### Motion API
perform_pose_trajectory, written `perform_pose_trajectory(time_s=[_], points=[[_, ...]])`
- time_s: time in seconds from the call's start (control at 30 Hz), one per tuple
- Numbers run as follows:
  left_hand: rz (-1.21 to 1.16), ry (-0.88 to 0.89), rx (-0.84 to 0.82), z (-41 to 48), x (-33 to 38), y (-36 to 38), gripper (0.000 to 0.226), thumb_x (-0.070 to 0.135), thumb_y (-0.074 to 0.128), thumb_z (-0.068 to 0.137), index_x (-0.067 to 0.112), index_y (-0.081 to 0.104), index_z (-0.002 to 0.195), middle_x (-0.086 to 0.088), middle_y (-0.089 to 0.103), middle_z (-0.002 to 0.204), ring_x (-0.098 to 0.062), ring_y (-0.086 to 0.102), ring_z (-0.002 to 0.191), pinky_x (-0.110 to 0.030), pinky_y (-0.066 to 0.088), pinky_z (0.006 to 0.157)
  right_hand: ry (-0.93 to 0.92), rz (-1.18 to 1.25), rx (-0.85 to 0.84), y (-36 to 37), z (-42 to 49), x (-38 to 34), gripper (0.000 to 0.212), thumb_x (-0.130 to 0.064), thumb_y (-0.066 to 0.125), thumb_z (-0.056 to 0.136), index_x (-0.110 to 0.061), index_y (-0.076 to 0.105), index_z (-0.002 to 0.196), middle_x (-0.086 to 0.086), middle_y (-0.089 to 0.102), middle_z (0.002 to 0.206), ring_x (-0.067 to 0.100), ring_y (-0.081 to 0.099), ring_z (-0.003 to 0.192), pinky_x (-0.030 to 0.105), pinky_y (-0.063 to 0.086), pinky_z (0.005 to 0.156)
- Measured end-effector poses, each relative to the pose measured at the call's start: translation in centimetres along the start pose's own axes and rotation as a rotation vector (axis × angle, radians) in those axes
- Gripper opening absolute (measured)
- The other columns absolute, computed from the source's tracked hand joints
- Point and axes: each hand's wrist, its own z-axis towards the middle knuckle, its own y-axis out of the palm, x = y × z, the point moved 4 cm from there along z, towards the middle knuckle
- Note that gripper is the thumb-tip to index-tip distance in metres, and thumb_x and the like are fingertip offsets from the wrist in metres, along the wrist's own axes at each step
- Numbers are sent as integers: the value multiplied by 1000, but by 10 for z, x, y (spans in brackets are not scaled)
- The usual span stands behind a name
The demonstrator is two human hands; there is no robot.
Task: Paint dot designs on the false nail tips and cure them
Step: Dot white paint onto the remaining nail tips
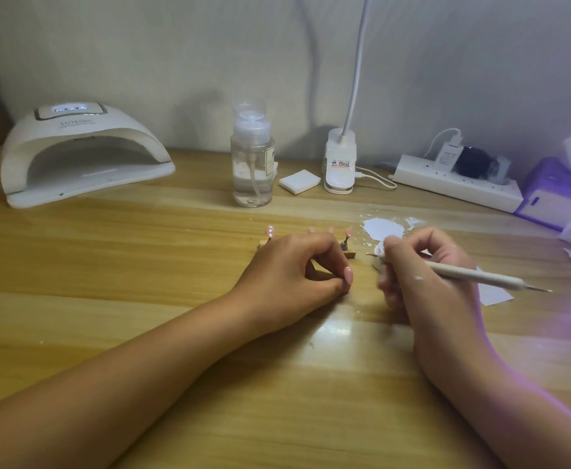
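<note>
Nail tips [270, 230] are perched on little stalks along a wooden stand [351, 254] on the worktop [142, 265], pink and glossy. Left hand [294, 265] is curled over the stand from the near side, thumb and fingers pinching its base, so most of the row hides behind the knuckles. I can only make out four tips poking up. Right hand [412, 265] sits just right of the stand, fingers wrapped round a white dotting pen [480, 275] like a pencil. Its metal point is aimed at the stand's right end and close to it, but I can't tell if it touches anything. Puddle of white paint [380, 228] lies just behind and right of the stand. Curing lamp [84, 154] is well off to the stand's left and further back, mouth facing this way.

Handling-wise, my guess is these tips are featherlight thin plastic, slick, and only stuck onto their stalks, so a clumsy poke could pop one off. I wouldn't grab a tip itself. The wooden base looks like the only stiff, grippy bit, so I'd hold that and carry the whole stand to the lamp by it so wet dots don't smear. Whether any dots are on yet, too small to tell.
</note>
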Motion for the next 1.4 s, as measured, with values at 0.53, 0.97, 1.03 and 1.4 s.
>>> perform_pose_trajectory(time_s=[0.53,0.97,1.03,1.4], points=[[-1,-5,-31,-2,0,-1,11,19,76,81,30,71,82,28,67,80,4,56,58,-12,35,63,-37,-290,143,-29,29,17,19,-35,56,100,-23,53,85,-25,55,54,-5,48,55,12,34,50],[7,13,-32,-2,0,0,18,17,76,80,34,68,83,19,72,87,5,55,56,-10,34,61,-47,-407,85,-24,26,14,22,-37,58,99,-22,52,85,-24,52,50,-5,45,50,31,31,57],[9,7,-34,-1,-1,0,17,18,76,81,33,69,85,18,72,87,5,55,58,-11,35,61,-47,-407,84,-23,26,14,22,-38,58,99,-22,52,85,-24,52,50,-5,45,50,32,31,57],[45,13,-20,-2,0,0,16,20,75,81,33,67,81,28,63,74,4,55,58,-10,34,60,-72,-365,157,-24,24,10,24,-41,56,100,-24,52,84,-12,54,65,-4,48,56,26,36,58]])
